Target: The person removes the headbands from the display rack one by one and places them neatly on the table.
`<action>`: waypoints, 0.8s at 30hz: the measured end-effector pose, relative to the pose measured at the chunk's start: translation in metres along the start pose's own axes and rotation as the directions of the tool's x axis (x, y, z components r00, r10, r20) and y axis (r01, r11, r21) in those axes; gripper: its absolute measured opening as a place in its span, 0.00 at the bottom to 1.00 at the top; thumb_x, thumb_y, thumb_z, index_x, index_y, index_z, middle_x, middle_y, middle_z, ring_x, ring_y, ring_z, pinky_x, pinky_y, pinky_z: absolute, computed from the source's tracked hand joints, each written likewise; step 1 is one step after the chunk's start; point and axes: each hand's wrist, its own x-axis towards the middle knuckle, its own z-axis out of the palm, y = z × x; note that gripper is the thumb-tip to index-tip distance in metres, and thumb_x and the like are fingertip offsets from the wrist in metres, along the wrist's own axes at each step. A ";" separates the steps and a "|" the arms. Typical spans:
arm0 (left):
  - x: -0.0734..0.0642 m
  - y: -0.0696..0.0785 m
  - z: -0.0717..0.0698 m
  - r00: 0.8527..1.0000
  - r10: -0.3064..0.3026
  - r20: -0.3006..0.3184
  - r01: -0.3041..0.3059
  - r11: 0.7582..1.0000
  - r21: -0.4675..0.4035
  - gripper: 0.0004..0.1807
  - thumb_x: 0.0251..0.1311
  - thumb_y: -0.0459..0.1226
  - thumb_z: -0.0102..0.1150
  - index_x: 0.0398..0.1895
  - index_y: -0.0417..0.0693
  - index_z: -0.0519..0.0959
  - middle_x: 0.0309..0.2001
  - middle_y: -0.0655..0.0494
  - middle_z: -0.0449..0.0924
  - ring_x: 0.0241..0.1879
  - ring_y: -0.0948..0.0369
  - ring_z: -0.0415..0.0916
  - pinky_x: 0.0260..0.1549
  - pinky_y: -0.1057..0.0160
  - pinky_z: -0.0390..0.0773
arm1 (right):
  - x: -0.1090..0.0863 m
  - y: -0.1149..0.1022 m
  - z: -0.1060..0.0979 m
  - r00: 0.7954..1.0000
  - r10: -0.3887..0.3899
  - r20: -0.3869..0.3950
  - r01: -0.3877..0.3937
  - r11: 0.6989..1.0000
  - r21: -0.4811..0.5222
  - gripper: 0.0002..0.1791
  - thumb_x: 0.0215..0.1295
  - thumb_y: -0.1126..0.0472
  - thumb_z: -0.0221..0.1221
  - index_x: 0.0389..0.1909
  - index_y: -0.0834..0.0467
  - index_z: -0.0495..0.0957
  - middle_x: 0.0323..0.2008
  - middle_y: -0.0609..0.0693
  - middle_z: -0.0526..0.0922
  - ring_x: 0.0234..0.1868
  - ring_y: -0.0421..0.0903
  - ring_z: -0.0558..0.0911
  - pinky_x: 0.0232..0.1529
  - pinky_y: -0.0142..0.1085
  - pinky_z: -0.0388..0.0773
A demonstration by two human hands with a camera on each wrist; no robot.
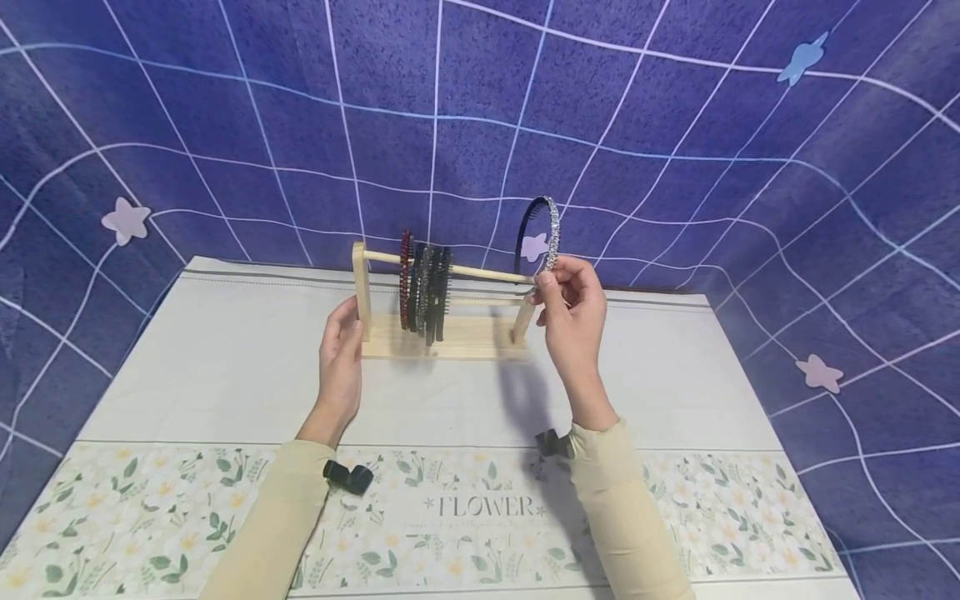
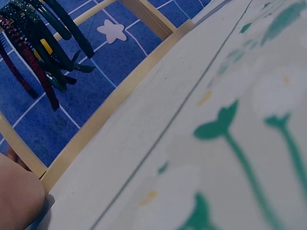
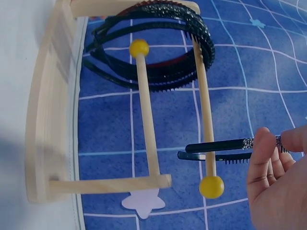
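A wooden headband rack [image 1: 480, 348] stands on the table, with several dark headbands [image 1: 429, 292] and a red one [image 1: 406, 279] hung together on the left half of its rods. My left hand [image 1: 339, 362] grips the rack's left end post; fingers show behind that post in the left wrist view. At the rack's other end, my right hand [image 1: 577, 312] pinches a black headband with silver rhinestones [image 1: 553, 229] by its side. The right wrist view shows this headband's ends [image 3: 194, 148] on either side of the upper rod [image 3: 204, 96], near its yellow ball tip [image 3: 211, 187].
A second, lower rod [image 3: 146, 105] also has a yellow ball [image 3: 139, 48]. A white tablecloth [image 1: 247, 367] with a floral band covers the table. Behind and beside it hangs a blue grid-patterned cloth [image 1: 480, 125] with printed stars.
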 end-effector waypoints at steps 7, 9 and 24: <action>0.000 -0.001 0.000 1.000 0.006 0.004 -0.006 1.000 0.009 0.24 0.91 0.38 0.40 0.83 0.53 0.66 0.80 0.61 0.64 0.84 0.61 0.55 0.89 0.59 0.51 | 0.003 0.003 -0.011 0.999 -0.003 -0.037 0.003 1.000 0.014 0.05 0.78 0.75 0.61 0.49 0.66 0.79 0.33 0.42 0.83 0.27 0.36 0.83 0.16 0.24 0.76; 0.000 -0.001 0.000 1.000 0.005 0.003 -0.005 1.000 0.007 0.24 0.91 0.38 0.41 0.83 0.53 0.66 0.80 0.60 0.64 0.84 0.61 0.55 0.89 0.58 0.50 | 0.003 0.002 -0.014 0.999 -0.003 -0.043 0.004 1.000 0.016 0.05 0.78 0.75 0.62 0.49 0.66 0.80 0.33 0.43 0.83 0.26 0.36 0.83 0.17 0.24 0.76; 0.000 -0.001 0.001 1.000 -0.001 -0.012 0.001 1.000 0.009 0.24 0.90 0.38 0.42 0.83 0.54 0.67 0.79 0.60 0.65 0.84 0.60 0.55 0.89 0.56 0.50 | 0.006 0.010 -0.051 0.997 0.043 -0.057 -0.047 0.996 -0.074 0.05 0.75 0.76 0.64 0.47 0.67 0.80 0.31 0.44 0.81 0.24 0.35 0.81 0.16 0.23 0.74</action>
